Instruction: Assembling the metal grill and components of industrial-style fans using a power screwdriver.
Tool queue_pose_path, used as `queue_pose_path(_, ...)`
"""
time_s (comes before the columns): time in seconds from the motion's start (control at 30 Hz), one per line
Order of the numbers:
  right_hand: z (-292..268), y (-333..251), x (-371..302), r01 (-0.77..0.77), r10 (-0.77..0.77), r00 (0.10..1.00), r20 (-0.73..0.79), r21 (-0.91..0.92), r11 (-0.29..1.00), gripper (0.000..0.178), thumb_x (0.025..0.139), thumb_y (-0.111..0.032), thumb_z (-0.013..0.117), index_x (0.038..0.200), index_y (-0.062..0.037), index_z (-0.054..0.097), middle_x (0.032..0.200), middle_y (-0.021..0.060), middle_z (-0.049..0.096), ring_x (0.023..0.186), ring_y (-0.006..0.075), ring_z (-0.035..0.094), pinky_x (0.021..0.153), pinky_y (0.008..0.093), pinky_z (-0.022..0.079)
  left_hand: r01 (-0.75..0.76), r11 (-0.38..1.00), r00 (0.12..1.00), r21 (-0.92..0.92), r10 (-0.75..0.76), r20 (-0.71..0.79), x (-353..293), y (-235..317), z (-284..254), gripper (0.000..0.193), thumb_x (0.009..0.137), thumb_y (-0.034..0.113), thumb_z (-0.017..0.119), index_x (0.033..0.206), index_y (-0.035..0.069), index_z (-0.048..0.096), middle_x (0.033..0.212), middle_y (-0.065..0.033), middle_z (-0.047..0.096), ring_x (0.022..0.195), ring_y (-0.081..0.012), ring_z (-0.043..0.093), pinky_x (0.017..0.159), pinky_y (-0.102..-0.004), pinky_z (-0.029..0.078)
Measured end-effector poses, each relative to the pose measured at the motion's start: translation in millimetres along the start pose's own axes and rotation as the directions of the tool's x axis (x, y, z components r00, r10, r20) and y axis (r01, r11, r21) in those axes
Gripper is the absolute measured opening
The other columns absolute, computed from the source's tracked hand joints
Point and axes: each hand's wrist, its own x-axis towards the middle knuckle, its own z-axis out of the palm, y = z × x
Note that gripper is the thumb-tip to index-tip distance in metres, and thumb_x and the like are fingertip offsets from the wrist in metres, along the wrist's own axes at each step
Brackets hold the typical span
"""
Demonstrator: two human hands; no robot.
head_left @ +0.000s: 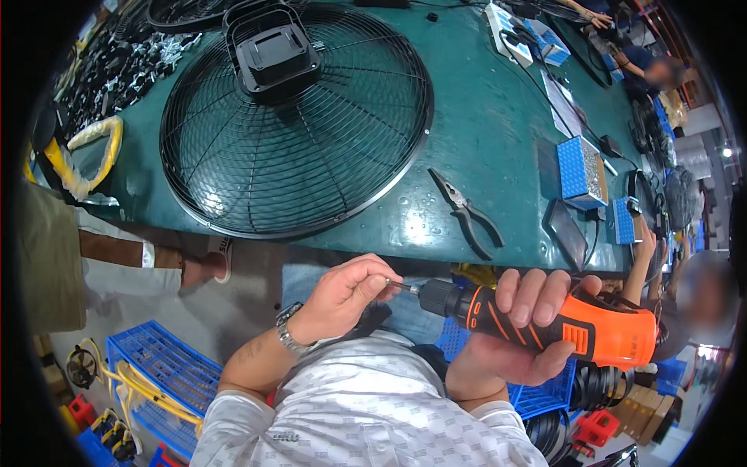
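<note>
My right hand (537, 323) is wrapped round an orange and black cordless drill (576, 331), held level in front of my body with its chuck toward the left. A thin driver bit (405, 287) sticks out of the chuck. At the bit's end my left hand (350, 292) is closed in a pinch. Whatever small piece its fingertips hold there is too small to name. Beyond my hands, a black round fan guard (296, 156) with a black motor housing (272, 58) lies on the green table (475, 140). Pliers (467, 212) with dark handles rest near the table's front edge.
A black phone (566, 233) lies beside a blue box of small metal parts (580, 173) at right. Heaped dark parts (117, 78) and a yellow ring (97, 159) are at far left. Another person (54, 257) stands left; more people sit at right. Blue crates (167, 370) stand below.
</note>
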Motion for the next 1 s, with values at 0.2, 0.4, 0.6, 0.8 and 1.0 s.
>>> queue_pose_path(0.2,-1.7,-0.5,0.2,-0.023,0.023,0.999,0.028,0.013,1.000,0.071,0.081,-0.039,0.079,0.138,-0.0166,0.043,0.085,0.0008,0.057,0.070,0.0156,0.059,0.065,0.0330,0.046,0.008,0.998,1.000,0.067,-0.008,0.007,1.2,4.6,-0.8,0.028,0.103,0.023,0.049,0.103,-0.002,0.062,0.093,-0.0064,0.060,0.079,-0.0119,0.058,0.071,-0.0264,0.049)
queue_pose_path(0.4,0.2,0.9,-1.2,-0.023,0.022,0.999,0.030,0.028,0.999,0.071,0.081,-0.038,0.079,0.138,-0.0164,0.043,0.084,0.0005,0.057,0.070,0.0155,0.059,0.065,0.0329,0.046,0.034,0.996,0.999,0.080,-0.036,0.020,0.3,8.5,-5.7,0.029,0.103,0.024,0.049,0.101,-0.002,0.062,0.093,-0.0068,0.061,0.082,-0.0119,0.060,0.073,-0.0257,0.051)
queue_pose_path(0.6,2.4,5.9,-2.7,-0.019,0.016,0.999,0.049,0.046,0.999,0.069,0.082,-0.036,0.079,0.138,-0.0167,0.043,0.083,0.0003,0.057,0.070,0.0159,0.059,0.066,0.0330,0.047,0.076,0.994,0.997,-0.079,-0.075,0.006,-3.1,8.3,-8.4,0.033,0.104,0.026,0.047,0.109,-0.003,0.062,0.094,-0.0056,0.062,0.083,-0.0109,0.060,0.077,-0.0253,0.051)
queue_pose_path(0.8,7.2,13.1,-4.7,0.003,-0.008,0.998,0.069,0.075,0.997,0.069,0.082,-0.034,0.079,0.138,-0.0170,0.042,0.085,0.0018,0.056,0.072,0.0167,0.059,0.068,0.0344,0.048,0.136,0.966,0.989,-0.221,-0.147,-0.033,-8.3,10.0,-11.0,0.035,0.104,0.027,0.046,0.115,-0.003,0.062,0.093,-0.0060,0.064,0.082,-0.0102,0.058,0.077,-0.0252,0.050)
queue_pose_path(1.0,11.3,20.0,-3.9,-0.018,0.007,0.992,0.128,0.084,0.996,0.070,0.085,-0.031,0.076,0.141,-0.0148,0.037,0.088,0.0031,0.056,0.075,0.0176,0.059,0.070,0.0353,0.049,0.163,0.948,0.981,-0.275,-0.186,-0.061,-11.8,12.5,-16.2,0.038,0.105,0.029,0.045,0.117,-0.002,0.061,0.092,-0.0069,0.064,0.080,-0.0118,0.057,0.077,-0.0275,0.050)
